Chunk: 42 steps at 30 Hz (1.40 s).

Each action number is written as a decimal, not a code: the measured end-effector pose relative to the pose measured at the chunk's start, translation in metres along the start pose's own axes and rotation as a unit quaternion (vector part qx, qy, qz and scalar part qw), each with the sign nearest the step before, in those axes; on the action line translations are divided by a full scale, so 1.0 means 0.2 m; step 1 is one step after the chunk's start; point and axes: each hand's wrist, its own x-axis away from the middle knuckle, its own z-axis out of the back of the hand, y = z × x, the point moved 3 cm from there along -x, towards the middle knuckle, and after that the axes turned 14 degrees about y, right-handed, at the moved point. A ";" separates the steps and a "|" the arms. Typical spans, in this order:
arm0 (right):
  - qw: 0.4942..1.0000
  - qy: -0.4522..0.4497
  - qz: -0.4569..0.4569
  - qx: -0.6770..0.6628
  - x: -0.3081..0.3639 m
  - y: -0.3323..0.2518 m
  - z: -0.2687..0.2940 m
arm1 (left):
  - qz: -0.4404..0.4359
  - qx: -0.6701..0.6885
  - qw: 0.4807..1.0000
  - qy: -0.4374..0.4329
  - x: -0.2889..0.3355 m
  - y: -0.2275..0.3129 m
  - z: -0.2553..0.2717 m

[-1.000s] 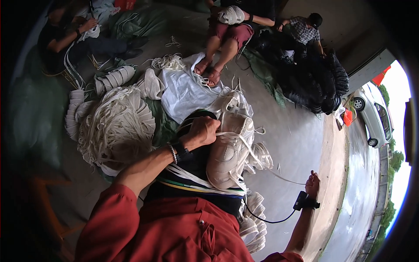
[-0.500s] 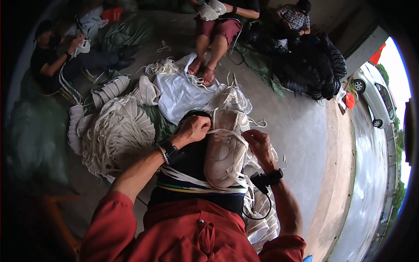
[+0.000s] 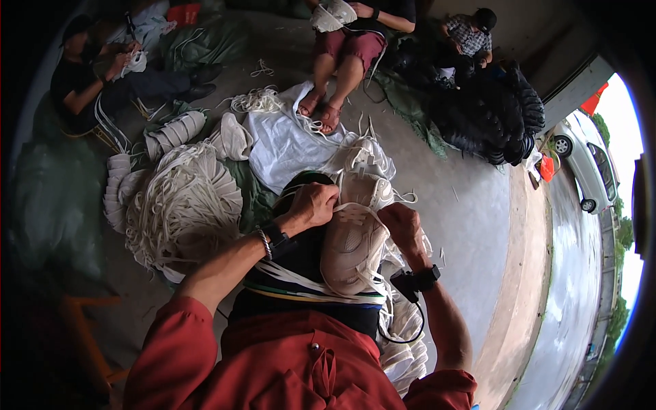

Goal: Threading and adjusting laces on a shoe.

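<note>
Cream mesh-panelled shoe (image 3: 347,242): between both hands, toe toward the red shirt (image 3: 307,355), long axis running outward
Left hand (image 3: 314,205): at its left edge, fingers pinching flat white lace (image 3: 357,206)
Right hand (image 3: 402,222): just right, fingers curled, hold unclear

At six o'clock, a red shirt (image 3: 273,369) with a small round button (image 3: 315,346) is worn. Behind the left hand (image 3: 313,206), a black strap (image 3: 277,237) and twisted silvery bracelet (image 3: 264,244) are worn; behind the right hand (image 3: 402,224), a black wristband (image 3: 428,277), with a black module (image 3: 404,285) at its nine o'clock, joined by a thin black cable (image 3: 422,322).
</note>
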 end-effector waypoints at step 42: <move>0.901 -0.069 0.357 0.237 -0.15 -0.24 -0.40 | -0.103 0.006 0.994 0.046 -0.02 0.01 0.07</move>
